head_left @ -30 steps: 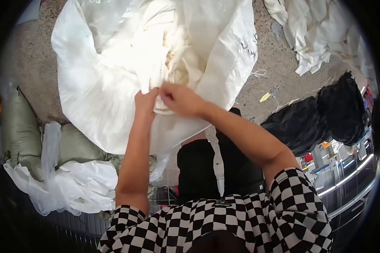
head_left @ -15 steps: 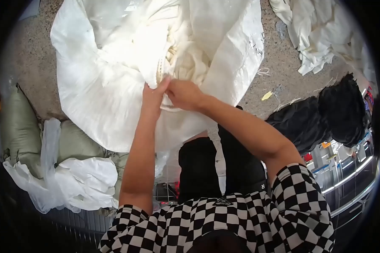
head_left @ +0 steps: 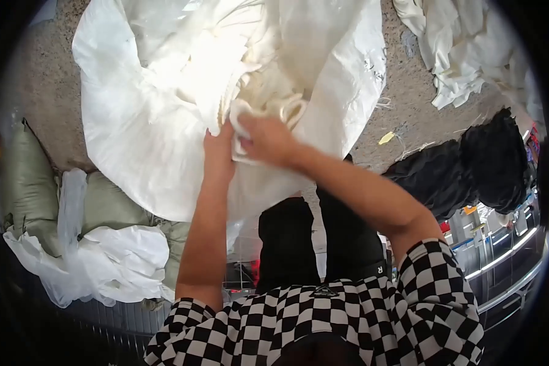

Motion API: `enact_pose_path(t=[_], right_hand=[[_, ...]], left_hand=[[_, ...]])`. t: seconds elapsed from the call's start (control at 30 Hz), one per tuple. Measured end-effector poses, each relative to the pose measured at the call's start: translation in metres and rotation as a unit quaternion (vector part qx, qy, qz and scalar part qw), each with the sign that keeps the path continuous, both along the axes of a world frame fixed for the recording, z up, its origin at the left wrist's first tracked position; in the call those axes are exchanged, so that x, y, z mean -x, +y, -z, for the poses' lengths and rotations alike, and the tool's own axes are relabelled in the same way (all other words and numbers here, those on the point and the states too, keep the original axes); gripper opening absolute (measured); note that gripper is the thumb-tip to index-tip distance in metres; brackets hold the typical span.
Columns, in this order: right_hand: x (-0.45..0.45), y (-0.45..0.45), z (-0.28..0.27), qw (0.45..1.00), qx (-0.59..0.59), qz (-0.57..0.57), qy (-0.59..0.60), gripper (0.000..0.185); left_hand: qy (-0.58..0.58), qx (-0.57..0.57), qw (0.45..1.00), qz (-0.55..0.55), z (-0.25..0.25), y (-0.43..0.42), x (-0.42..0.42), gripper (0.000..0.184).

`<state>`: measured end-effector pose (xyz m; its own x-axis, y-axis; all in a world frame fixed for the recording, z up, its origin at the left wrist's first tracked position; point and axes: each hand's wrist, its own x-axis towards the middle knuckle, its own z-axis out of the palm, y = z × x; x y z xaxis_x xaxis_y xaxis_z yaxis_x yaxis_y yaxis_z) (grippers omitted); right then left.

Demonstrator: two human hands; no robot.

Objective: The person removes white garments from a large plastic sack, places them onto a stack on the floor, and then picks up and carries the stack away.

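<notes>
White cloth (head_left: 226,67) lies bunched inside a large open white sack (head_left: 128,128). My left hand (head_left: 218,146) is closed on an edge of this cloth near the sack's front. Just to its right, my right hand (head_left: 265,139) grips a fold of the same cloth, its fingers slightly blurred. A looped fold of the cloth rises above my right hand. The fingertips of my left hand are partly hidden by the fabric.
Green sacks (head_left: 30,177) and crumpled white plastic (head_left: 125,256) lie at the left. More white cloth (head_left: 460,49) is at the upper right, with black bundles (head_left: 436,177) below it. A yellow scrap (head_left: 386,138) lies on the floor.
My right hand has drawn slightly away from my left hand, and a fold of cloth now stands up around it. My left hand still holds the cloth.
</notes>
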<state>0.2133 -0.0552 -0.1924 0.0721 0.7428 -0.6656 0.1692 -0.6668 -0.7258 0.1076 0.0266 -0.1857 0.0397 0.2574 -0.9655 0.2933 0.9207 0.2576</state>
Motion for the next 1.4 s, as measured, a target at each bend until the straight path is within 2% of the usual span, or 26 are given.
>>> enact_pose_path(t=[0.07, 0.1, 0.17, 0.2, 0.27, 0.3, 0.33, 0.37, 0.4, 0.43, 0.53, 0.57, 0.63, 0.7, 0.73, 0.77, 0.8, 0.87, 0.93, 1.0, 1.03, 1.13, 1.27, 1.3, 1.4], right_hand=[[0.0, -0.01, -0.019, 0.996, -0.028, 0.029, 0.074, 0.028], [-0.001, -0.01, -0.021, 0.997, -0.045, -0.014, 0.069, 0.026], [0.003, -0.009, -0.024, 0.99, -0.076, -0.097, 0.065, 0.024], [0.002, -0.006, -0.022, 0.982, -0.092, -0.099, 0.133, 0.02], [-0.021, 0.015, -0.008, 0.951, -0.125, -0.107, 0.263, 0.015], [-0.026, 0.03, 0.016, 0.93, -0.126, -0.2, 0.28, 0.013], [-0.047, 0.04, 0.027, 0.934, -0.041, -0.153, 0.321, 0.014], [-0.053, 0.047, 0.048, 0.979, 0.056, -0.072, 0.181, 0.015], [-0.051, 0.048, 0.082, 0.99, 0.001, -0.061, -0.126, 0.012], [-0.06, 0.042, 0.104, 0.915, -0.122, -0.083, -0.374, 0.014], [-0.062, 0.023, 0.12, 0.917, -0.05, -0.066, -0.39, 0.018], [-0.061, 0.022, 0.116, 0.938, 0.003, -0.108, -0.328, 0.02], [-0.054, 0.017, 0.09, 0.955, 0.105, -0.191, -0.199, 0.025], [-0.031, 0.009, 0.049, 0.996, 0.087, -0.027, -0.008, 0.031], [-0.009, 0.001, 0.025, 0.999, 0.031, -0.009, -0.001, 0.038], [0.006, 0.002, -0.007, 0.994, 0.049, 0.021, 0.092, 0.04], [0.028, 0.002, -0.042, 0.994, -0.013, 0.014, 0.104, 0.036], [0.038, 0.015, -0.093, 0.994, -0.005, -0.023, 0.102, 0.026], [0.053, 0.015, -0.115, 0.995, -0.014, 0.0, 0.096, 0.021], [0.069, 0.012, -0.133, 0.993, 0.008, 0.052, 0.101, 0.019], [0.068, 0.013, -0.143, 0.992, 0.044, 0.063, 0.099, 0.023], [0.073, 0.006, -0.169, 0.999, -0.034, 0.028, -0.012, 0.031], [0.077, -0.003, -0.217, 0.995, -0.052, -0.09, -0.013, 0.037], [0.081, -0.006, -0.228, 0.993, -0.067, -0.099, -0.005, 0.037], [0.102, -0.015, -0.262, 0.989, -0.119, -0.084, -0.015, 0.033]], left_hand=[[0.001, 0.084, 0.995, -0.045, -0.008, 0.005, -0.001, 0.037], [0.003, 0.122, 0.99, -0.067, -0.012, 0.008, -0.002, 0.037], [0.002, 0.107, 0.992, 0.065, -0.015, 0.011, 0.0, 0.037], [0.002, 0.099, 0.986, 0.131, -0.016, 0.011, 0.002, 0.037], [0.023, 0.105, 0.989, 0.097, -0.009, 0.012, 0.012, 0.039], [0.033, 0.111, 0.99, 0.079, -0.006, 0.01, 0.017, 0.04], [0.043, 0.088, 0.994, 0.042, -0.007, 0.007, 0.015, 0.04], [0.054, 0.064, 0.996, 0.006, -0.011, 0.004, 0.012, 0.04], [0.066, 0.039, 0.997, -0.03, -0.015, 0.0, 0.012, 0.04], [0.062, 0.008, 0.998, -0.027, -0.016, -0.003, 0.015, 0.04], [0.063, 0.039, 0.99, -0.12, -0.01, -0.005, 0.038, 0.035], [0.064, 0.034, 0.99, -0.118, -0.01, -0.007, 0.041, 0.034], [0.063, 0.022, 0.991, -0.116, -0.017, -0.008, 0.042, 0.033], [0.078, 0.006, 0.994, -0.082, -0.032, -0.009, 0.031, 0.031], [0.085, -0.002, 0.994, -0.065, -0.041, -0.01, 0.028, 0.03], [0.072, -0.014, 0.997, -0.006, -0.049, -0.013, 0.03, 0.031], [0.059, -0.026, 0.996, 0.055, -0.057, -0.019, 0.038, 0.032], [-0.001, 0.009, 1.0, -0.019, -0.065, -0.04, 0.092, 0.025], [-0.012, 0.069, 0.984, -0.166, -0.102, -0.033, 0.079, 0.022], [0.033, 0.059, 0.987, -0.146, -0.126, -0.021, 0.068, 0.022], [0.055, 0.054, 0.988, -0.136, -0.135, -0.016, 0.066, 0.022], [-0.011, 0.04, 0.985, -0.169, -0.144, -0.014, 0.074, 0.025], [-0.083, 0.009, 0.965, -0.248, -0.207, -0.014, 0.063, 0.025], [-0.065, 0.016, 0.985, -0.157, -0.205, -0.019, 0.087, 0.028], [0.035, 0.029, 0.998, 0.048, -0.248, -0.01, 0.083, 0.034]])
